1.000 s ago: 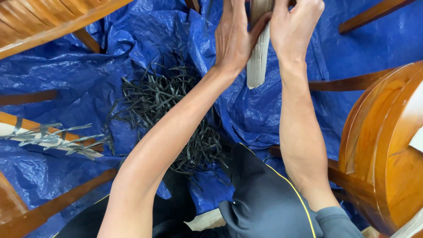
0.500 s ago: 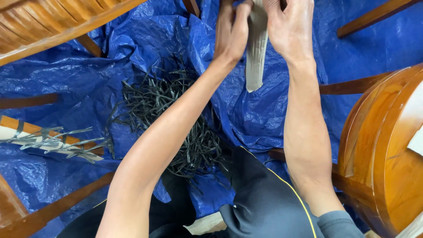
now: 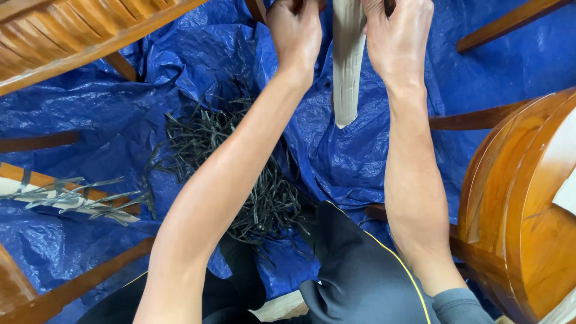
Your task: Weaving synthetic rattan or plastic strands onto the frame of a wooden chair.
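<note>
A: We have both hands up at the top edge of view. Our left hand (image 3: 294, 33) is curled closed just left of the flat grey strip (image 3: 348, 66), though we cannot tell whether it grips the strip's upper end. Our right hand (image 3: 399, 36) is closed around that strip from the right.

B: The strip hangs down between our wrists, its free end dangling above the blue tarp (image 3: 120, 114). If our grip slackens, we judge it could slip and drop onto the pile of dark slivers (image 3: 240, 174) below our left forearm.

A: Compared with a second ago, we have lifted both hands higher, so the fingers are now cut off by the frame, and our left hand looks more tightly closed.
</note>
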